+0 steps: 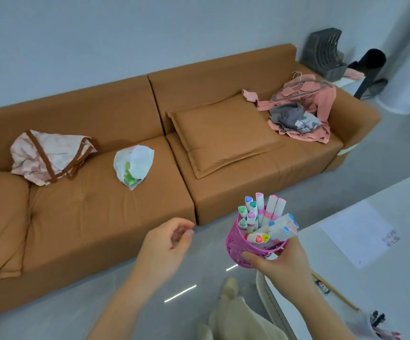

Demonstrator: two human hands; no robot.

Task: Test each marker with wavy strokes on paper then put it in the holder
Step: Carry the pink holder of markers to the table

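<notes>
A pink mesh holder (pixel 238 242) full of several white markers (pixel 271 212) with coloured caps hangs in the air over the floor, just left of the white table. My right hand (pixel 276 260) grips it from below and the side, thumb on its front wall. My left hand (pixel 167 244) hovers to the left of the holder, fingers loosely curled, holding nothing. A white sheet of paper (pixel 358 231) with a few dark strokes lies on the table at the right.
A brown sofa (pixel 96 212) fills the background, with a cushion, a crumpled cloth, a white plastic bag (pixel 133 165) and pink and grey clothes on it. The white table (pixel 395 278) at lower right carries a pencil (pixel 334 290). A pale chair (pixel 238 315) sits below.
</notes>
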